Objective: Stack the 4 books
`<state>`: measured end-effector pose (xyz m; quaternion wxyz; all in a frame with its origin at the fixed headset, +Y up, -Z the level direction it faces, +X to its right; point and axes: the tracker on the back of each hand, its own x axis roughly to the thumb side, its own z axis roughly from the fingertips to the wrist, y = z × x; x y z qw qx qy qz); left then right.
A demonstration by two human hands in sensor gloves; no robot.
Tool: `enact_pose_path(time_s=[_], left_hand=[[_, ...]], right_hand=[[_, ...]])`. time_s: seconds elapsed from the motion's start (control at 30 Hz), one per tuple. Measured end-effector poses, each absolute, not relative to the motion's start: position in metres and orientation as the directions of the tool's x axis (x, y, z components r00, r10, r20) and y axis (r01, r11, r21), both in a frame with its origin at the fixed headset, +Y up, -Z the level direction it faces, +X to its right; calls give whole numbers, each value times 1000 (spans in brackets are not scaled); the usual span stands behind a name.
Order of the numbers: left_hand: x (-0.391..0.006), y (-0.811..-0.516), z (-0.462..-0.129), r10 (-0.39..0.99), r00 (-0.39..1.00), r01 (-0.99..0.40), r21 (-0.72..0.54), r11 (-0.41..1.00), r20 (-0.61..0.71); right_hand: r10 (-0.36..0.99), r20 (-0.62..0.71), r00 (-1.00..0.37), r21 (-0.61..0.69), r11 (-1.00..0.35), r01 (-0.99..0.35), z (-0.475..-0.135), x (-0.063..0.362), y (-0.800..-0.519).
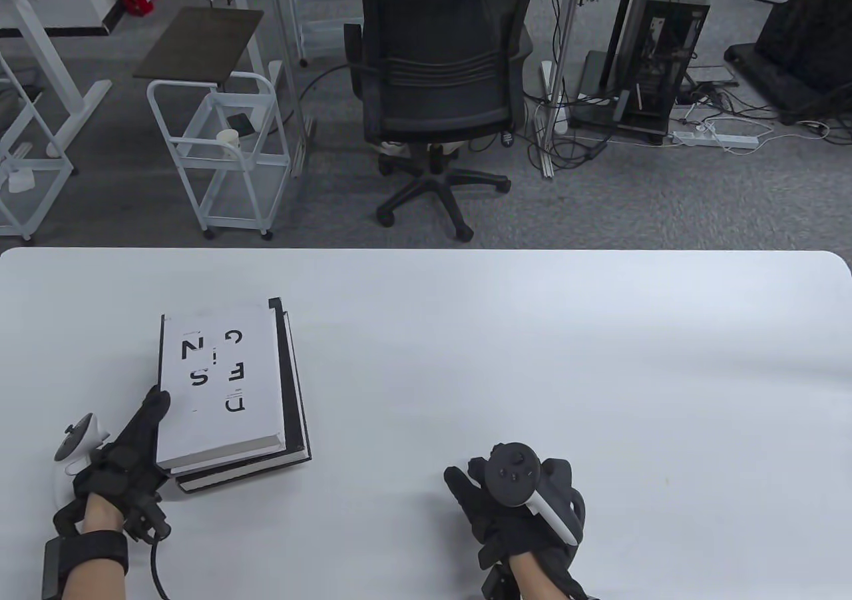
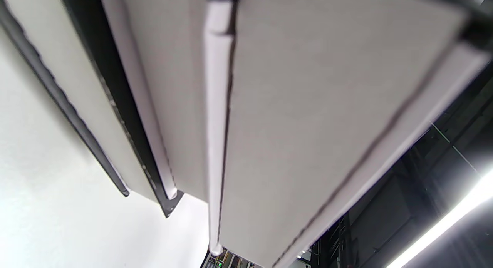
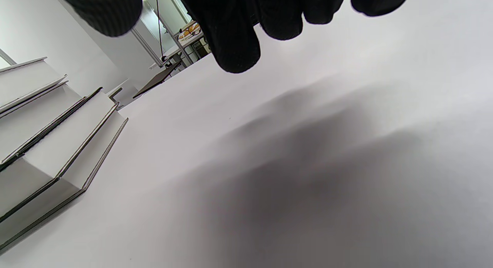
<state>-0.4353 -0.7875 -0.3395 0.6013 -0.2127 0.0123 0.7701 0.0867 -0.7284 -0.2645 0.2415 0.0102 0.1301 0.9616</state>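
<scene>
A stack of books point(image 1: 229, 387) lies on the left of the white table point(image 1: 532, 360). The top book point(image 1: 219, 377) is white with black letters; black-covered books point(image 1: 297, 413) stick out under it on the right and near sides. My left hand point(image 1: 152, 413) rests with stretched fingers against the top book's near-left edge. The left wrist view shows the stacked page edges point(image 2: 308, 106) very close. My right hand point(image 1: 496, 493) hovers low over bare table right of the stack and holds nothing. In the right wrist view its fingers point(image 3: 235, 37) hang loose, and the stack point(image 3: 46, 144) shows at the left.
Beyond the table's far edge stand a black office chair point(image 1: 439, 80) and a white wire cart point(image 1: 219, 154). The table's middle and right are bare white surface.
</scene>
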Motion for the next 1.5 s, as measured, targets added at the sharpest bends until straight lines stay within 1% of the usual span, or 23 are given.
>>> enact_pose_path(time_s=[0.17, 0.23, 0.33, 0.5, 0.67, 0.77, 0.9, 1.0, 1.13, 1.33, 1.5], left_hand=[[-417, -785, -342, 928, -166, -942, -224, -249, -333], [-406, -785, -344, 929, -163, -941, -231, -248, -333], [-386, -784, -345, 927, -166, -939, -233, -253, -338], [-347, -784, -345, 931, -169, -942, -224, -249, -324], [-305, -785, -344, 932, -150, -928, -278, -248, -330], [-280, -786, -342, 930, -138, -912, -321, -253, -340], [-247, -787, -337, 929, -124, -891, -372, -259, -349], [-228, -787, -332, 931, -98, -871, -423, -251, -352], [-207, -788, -324, 931, -83, -855, -455, -249, -355], [-185, -788, -311, 930, -69, -835, -488, -252, -362], [-173, -789, -302, 928, -66, -813, -520, -263, -366]], right_hand=[[472, -42, -880, 248, -849, -467, -265, 88, -727], [452, -40, -891, 235, -863, -448, -265, 88, -726], [415, -37, -909, 212, -886, -413, -264, 90, -723], [403, -47, -914, 181, -896, -405, -263, 95, -718], [391, -64, -918, 161, -904, -396, -262, 100, -716], [359, -97, -928, 130, -920, -369, -261, 108, -713], [394, -158, -905, 108, -905, -413, -262, 122, -714], [434, -203, -878, 95, -883, -459, -262, 133, -716], [475, -242, -846, 90, -857, -507, -263, 145, -719], [508, -277, -816, 88, -832, -548, -264, 155, -723], [501, -296, -813, 82, -835, -544, -262, 159, -725]])
